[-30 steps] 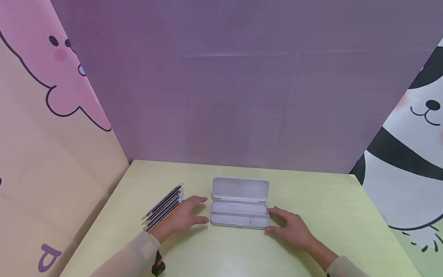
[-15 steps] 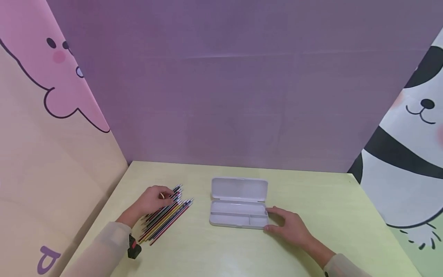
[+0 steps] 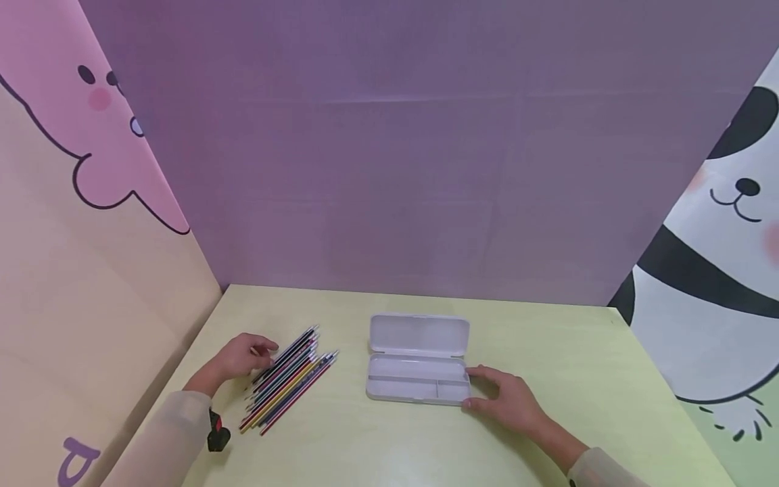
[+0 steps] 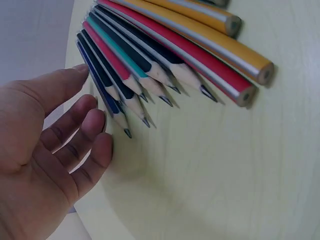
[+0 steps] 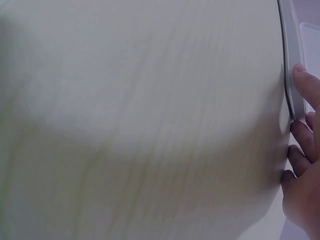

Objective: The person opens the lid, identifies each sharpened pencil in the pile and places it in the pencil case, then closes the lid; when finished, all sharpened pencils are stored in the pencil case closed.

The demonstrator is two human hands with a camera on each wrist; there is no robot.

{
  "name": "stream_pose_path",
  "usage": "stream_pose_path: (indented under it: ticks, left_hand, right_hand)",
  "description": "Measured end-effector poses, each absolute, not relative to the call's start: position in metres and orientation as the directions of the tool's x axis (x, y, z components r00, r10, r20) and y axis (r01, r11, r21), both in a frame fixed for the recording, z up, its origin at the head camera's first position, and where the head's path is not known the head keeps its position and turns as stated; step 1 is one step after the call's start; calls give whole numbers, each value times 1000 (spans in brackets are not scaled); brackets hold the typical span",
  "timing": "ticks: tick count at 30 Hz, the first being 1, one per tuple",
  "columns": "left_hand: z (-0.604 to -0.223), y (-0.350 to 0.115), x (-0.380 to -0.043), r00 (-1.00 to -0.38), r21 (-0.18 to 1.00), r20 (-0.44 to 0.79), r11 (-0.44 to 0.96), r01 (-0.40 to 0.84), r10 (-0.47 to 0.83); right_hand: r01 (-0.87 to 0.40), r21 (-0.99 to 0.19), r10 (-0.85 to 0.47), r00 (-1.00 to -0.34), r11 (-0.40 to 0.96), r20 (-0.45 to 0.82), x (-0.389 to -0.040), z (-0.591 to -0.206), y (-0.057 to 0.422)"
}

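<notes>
A row of pencils (image 3: 291, 385) lies slanted on the table, in dark, red, green and yellow. My left hand (image 3: 240, 356) is at the left side of this row, fingers loosely bent. In the left wrist view its fingertips are beside the outermost dark pencil (image 4: 102, 87); whether they touch it I cannot tell. Sharpened points show on several pencils, flat ends on others. A white pencil case (image 3: 402, 389) stands with its lid raised, its compartments bare. My right hand (image 3: 510, 404) rests against the case's right end, thumb and index finger spread along that side.
The pale wooden table (image 3: 389, 450) carries the pencils and the case. Behind it rises a purple backdrop (image 3: 377, 169). A cartoon-printed panel (image 3: 122, 304) flanks the left side, and a panda print (image 3: 700, 270) the right.
My left hand has left the space beside the case, passed over the pencils and come to their left side. More pencils have come into view. The right hand stays at the case.
</notes>
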State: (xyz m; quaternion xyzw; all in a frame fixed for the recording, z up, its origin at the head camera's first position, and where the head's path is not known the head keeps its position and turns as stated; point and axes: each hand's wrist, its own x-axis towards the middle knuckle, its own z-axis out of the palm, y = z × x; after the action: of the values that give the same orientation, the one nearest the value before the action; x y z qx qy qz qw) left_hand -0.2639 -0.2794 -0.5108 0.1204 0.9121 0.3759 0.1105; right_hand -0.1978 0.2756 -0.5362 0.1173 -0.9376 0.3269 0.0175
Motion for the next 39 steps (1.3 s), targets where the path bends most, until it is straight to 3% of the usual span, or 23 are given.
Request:
stream_pose_path:
  ticks: [13,21,31,39]
  left_hand:
    - [-512,-276,-266,-947,656,-99,736,169,306]
    - [-512,-274,-267,-963,648,-152,758,74,223]
    - [-511,-263,-265,-968,504,-64,845,177,241]
    - [-513,-262,-264,-970,494,-23,847,198,240]
  right_hand:
    - [-234,-615,-206,-972,753,116,-198,-540,276]
    - [-227,-619,-205,-973,752,107,-198,-539,276]
    - [-226,-610,-206,-973,760,104,-198,-538,276]
    - [-247,-582,-224,-968,774,113,-200,-531,275]
